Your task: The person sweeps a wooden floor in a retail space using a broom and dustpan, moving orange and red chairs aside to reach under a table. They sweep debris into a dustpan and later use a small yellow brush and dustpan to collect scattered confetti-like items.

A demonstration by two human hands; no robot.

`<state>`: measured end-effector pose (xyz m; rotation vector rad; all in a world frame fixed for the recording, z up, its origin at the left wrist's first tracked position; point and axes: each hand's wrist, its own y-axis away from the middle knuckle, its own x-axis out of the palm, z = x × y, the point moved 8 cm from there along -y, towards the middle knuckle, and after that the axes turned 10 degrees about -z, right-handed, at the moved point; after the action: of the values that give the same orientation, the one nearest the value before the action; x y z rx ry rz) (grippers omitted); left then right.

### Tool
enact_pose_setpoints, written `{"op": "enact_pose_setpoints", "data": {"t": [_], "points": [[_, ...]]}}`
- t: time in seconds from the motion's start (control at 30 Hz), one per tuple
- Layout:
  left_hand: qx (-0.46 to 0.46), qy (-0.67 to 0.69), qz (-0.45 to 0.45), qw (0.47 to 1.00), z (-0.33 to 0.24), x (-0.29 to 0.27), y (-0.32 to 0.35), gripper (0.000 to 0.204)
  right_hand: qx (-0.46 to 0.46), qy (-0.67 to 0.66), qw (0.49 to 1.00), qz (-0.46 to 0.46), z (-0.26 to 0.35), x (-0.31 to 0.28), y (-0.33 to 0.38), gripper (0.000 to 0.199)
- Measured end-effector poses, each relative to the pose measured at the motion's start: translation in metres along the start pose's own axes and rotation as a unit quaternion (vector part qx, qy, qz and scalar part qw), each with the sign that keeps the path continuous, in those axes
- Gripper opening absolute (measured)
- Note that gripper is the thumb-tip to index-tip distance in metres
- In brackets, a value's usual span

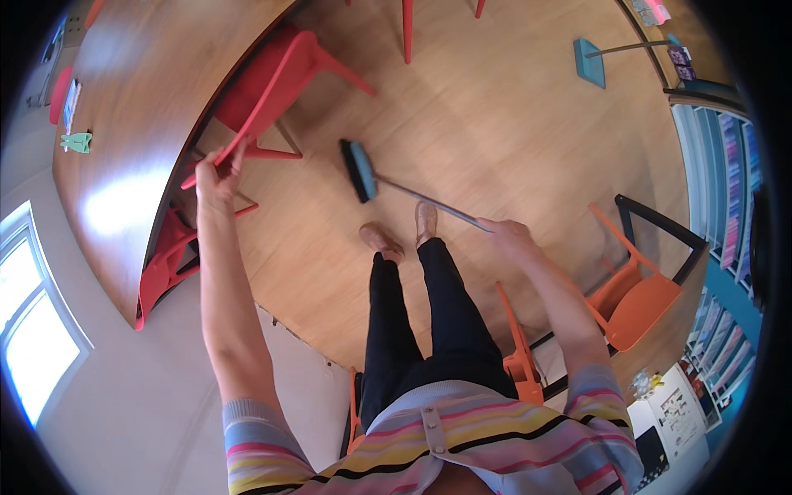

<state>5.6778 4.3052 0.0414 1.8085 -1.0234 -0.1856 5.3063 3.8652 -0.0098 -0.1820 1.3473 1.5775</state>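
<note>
Reaching forward with the left arm (235, 305), nearly straight, and holding on with the left hand (219, 179): closed partway, thumb and fingers to either side of the back edge of a red chair (252, 91). Angling the right arm (565, 305) forward and inward, with the right hand (510, 241) curled around the handle of a broom (365, 170); too little in view to tell how each finger wraps.

Directly ahead of the left hand, spreading away from its grip: the chair's seat and splayed legs, close beside the edge of a brown table (144, 107). Ahead of the right hand and to its left, at the handle's other end: the broom's head, well to the right of the left hand and near the brown shoes (426, 221). Low over the wooden floor (495, 140), though unclear whether touching.

Plain red all over on the chair, with a long curved back and slim tapering legs. Blue on the broom's head, with dark bristles on the side toward the left hand and a thin greyish handle.

Farther out, nearer the body than the left hand, another red chair (169, 256) by the table. Right of the right hand, an orange chair (643, 309). Far ahead of the right hand, a blue dustpan (590, 66) with a long handle.
</note>
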Motion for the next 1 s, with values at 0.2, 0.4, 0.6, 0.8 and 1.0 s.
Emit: {"op": "enact_pose_setpoints", "data": {"t": [0.2, 0.4, 0.6, 0.8, 1.0], "points": [[0.064, 0.018, -0.058, 0.996, 0.062, -0.063, 0.060, 0.024, 0.083, 0.022, 0.993, -0.086, -0.091, -0.051, 0.043, 0.037], [0.105, 0.001, -0.043, 0.994, 0.045, -0.143, 0.113, 0.041, 0.064, -0.054, 0.987, -0.136, -0.064, -0.093, 0.095, 0.040], [0.113, -0.076, -0.147, 0.980, 0.064, -0.295, 0.194, 0.054, 0.105, 0.062, 0.984, -0.128, -0.051, -0.067, 0.103, 0.044], [0.057, -0.017, -0.228, 0.972, 0.125, -0.420, 0.298, 0.056, 0.021, -0.064, 0.982, -0.177, -0.011, -0.044, 0.044, 0.045], [-0.026, 0.078, -0.342, 0.936, 0.217, -0.501, 0.365, 0.052, -0.117, -0.149, 0.968, -0.163, 0.115, 0.004, -0.111, 0.042]]}}
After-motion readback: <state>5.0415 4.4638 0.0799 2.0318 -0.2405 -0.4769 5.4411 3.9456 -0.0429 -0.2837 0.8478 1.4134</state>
